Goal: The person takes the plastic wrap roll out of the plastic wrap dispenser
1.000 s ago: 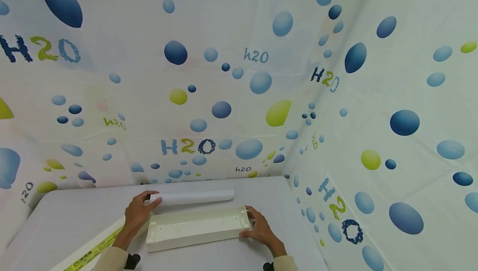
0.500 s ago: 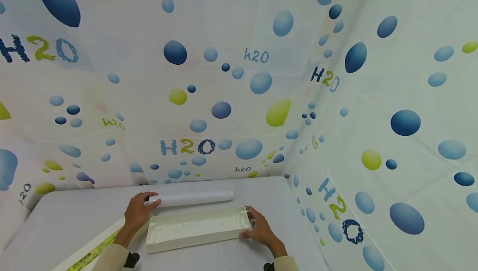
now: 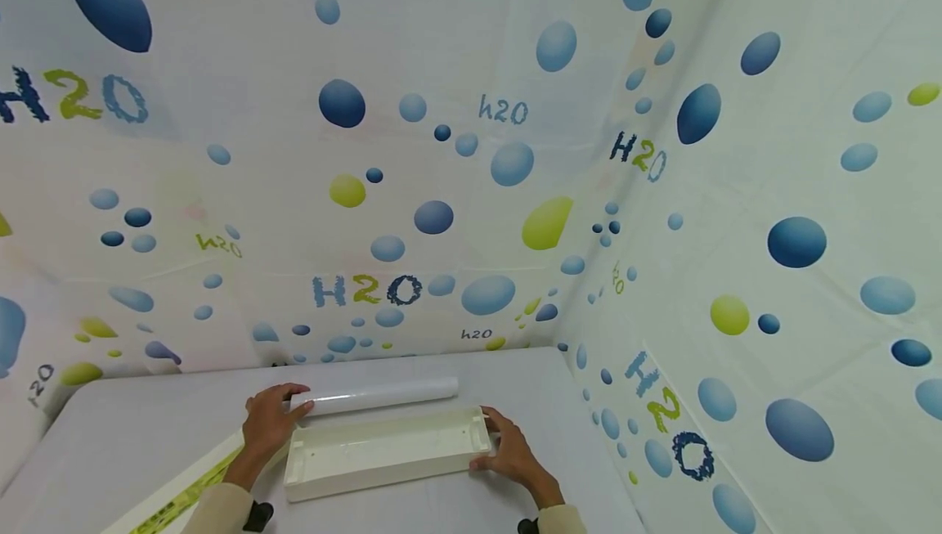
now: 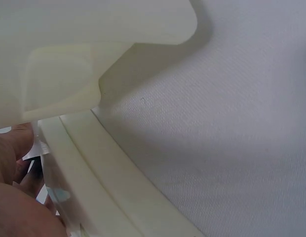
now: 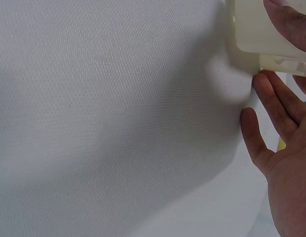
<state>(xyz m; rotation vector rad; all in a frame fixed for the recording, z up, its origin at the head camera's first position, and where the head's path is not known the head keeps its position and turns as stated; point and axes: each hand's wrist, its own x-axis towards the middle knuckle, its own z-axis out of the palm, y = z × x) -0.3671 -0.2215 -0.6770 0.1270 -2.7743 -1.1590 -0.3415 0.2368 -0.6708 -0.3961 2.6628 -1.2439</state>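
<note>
On the white cloth-covered table (image 3: 132, 436), the cream plastic tray (image 3: 386, 454) serves as the landmark: long, shallow and open side up, lying roughly crosswise in front of the person. Left of the tray's left end, a long white strip with yellow-green print (image 3: 172, 499) runs diagonally towards the near edge of the table, and its upper end passes under the left forearm.

The left hand (image 3: 268, 424) sits at the tray's far left corner. Its fingers are curled round the left end of a white roll (image 3: 383, 392), a long tube that lies just behind the tray and parallel to its far rim. The left wrist view shows only a thumb and fingertips beside the tray's cream edge (image 4: 94, 173), with something clear and glossy against them; the grip itself cannot be made out there.

At the tray's right end, the right hand (image 3: 511, 452) holds the short wall. In the right wrist view its thumb lies over the top of the tray's corner (image 5: 251, 29) while the fingers (image 5: 274, 106) stretch nearly straight along the underside, only loosely bent.

Behind and to the right of the tray, curtains printed with blue and green bubbles and "H2O" lettering (image 3: 471, 150) enclose the table.
</note>
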